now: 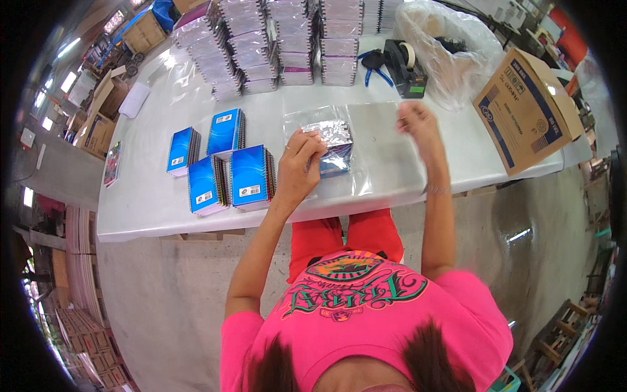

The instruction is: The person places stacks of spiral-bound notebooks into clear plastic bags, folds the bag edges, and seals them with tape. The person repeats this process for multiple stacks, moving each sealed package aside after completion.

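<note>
My left hand (300, 164) lies over the left side of a clear plastic bag with a stack of blue spiral notebooks (336, 161) inside, its fingers curled onto the top of the pack. The loose clear film (362, 178) spreads out on the table beside the pack. Raised to the right, my right hand (420, 125) is slightly blurred, its fingers drawn together; anything between them is too small to make out. It is just below the black tape dispenser (406, 70). Left of the pack stand several small stacks of blue spiral notebooks (250, 175).
Tall piles of wrapped spiral notebooks (292, 49) line the table's far side. Blue-handled pliers (375, 65) lie beside the dispenser. A big clear plastic bag (444, 46) and a tilted cardboard box (526, 108) occupy the right. A booklet (112, 164) lies at the white table's (147, 212) left edge.
</note>
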{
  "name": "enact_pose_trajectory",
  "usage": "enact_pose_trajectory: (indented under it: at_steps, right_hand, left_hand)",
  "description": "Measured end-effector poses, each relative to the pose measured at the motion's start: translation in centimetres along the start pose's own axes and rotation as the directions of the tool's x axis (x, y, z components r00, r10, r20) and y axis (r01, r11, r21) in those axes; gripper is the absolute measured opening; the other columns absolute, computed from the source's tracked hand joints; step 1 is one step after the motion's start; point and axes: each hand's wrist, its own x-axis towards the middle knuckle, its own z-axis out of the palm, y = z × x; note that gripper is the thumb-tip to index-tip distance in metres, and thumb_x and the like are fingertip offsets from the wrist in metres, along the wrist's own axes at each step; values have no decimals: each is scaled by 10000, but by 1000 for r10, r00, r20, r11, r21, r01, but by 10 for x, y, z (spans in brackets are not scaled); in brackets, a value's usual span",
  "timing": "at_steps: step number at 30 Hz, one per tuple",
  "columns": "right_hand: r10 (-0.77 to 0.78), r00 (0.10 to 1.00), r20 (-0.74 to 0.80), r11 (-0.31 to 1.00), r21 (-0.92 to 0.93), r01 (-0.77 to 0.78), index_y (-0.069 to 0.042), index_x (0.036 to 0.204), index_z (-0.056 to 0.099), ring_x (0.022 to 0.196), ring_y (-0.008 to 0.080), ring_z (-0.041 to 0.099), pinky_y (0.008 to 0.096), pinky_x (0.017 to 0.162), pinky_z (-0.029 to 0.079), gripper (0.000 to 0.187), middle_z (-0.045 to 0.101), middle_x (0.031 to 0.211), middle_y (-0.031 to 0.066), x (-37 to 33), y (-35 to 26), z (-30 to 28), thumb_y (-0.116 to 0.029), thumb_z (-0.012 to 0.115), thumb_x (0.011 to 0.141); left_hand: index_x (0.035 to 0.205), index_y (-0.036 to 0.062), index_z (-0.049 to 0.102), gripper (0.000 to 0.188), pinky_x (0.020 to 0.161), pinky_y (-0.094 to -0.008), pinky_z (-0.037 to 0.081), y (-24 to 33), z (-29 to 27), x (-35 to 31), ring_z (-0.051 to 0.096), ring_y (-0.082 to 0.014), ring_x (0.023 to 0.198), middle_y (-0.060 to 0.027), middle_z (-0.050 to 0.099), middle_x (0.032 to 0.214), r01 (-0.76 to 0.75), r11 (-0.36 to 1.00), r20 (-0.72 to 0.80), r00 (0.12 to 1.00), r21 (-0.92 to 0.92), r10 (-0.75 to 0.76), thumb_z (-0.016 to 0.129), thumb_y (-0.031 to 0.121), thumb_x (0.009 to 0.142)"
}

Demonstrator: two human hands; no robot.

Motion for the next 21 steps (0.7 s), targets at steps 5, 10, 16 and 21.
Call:
enact_pose_trajectory:
  at_steps: [5,10,16,21]
  right_hand:
    - [120,987,102,990,67,-128,-50,845,617,529,58,546,209,471,450,216,605,684,-4,-80,-6,95,-244,690,908]
    - [155,988,-27,987,53,-153,-30,836,619,528,51,543,188,442,424,245,615,682,4,-85,-4,121,-249,722,876]
    - [116,989,-94,982,-138,-129,-2,782,648,561,78,582,240,481,451,253,646,656,49,-83,-1,127,-230,741,839]
    - [-34,987,-156,946,-324,-18,11,774,664,593,179,649,324,575,494,274,675,675,114,-80,12,130,-250,726,828]
  left_hand:
    - [887,53,647,157,1107,-535,332,-4,4,-3,625,-271,1067,-88,645,1004,-22,998,-24,999,61,23,661,-57,776]
    - [892,65,656,187,1117,-549,312,-6,3,-4,620,-268,1092,-91,651,1028,-27,996,1,1000,82,27,669,-69,763]
    - [894,64,658,190,1116,-549,312,-6,3,-6,619,-271,1095,-91,649,1033,-19,996,4,1000,85,19,671,-71,761]
    - [907,62,653,172,1108,-547,323,-3,3,-4,616,-273,1099,-94,649,1037,-12,996,10,1000,93,11,678,-51,781]
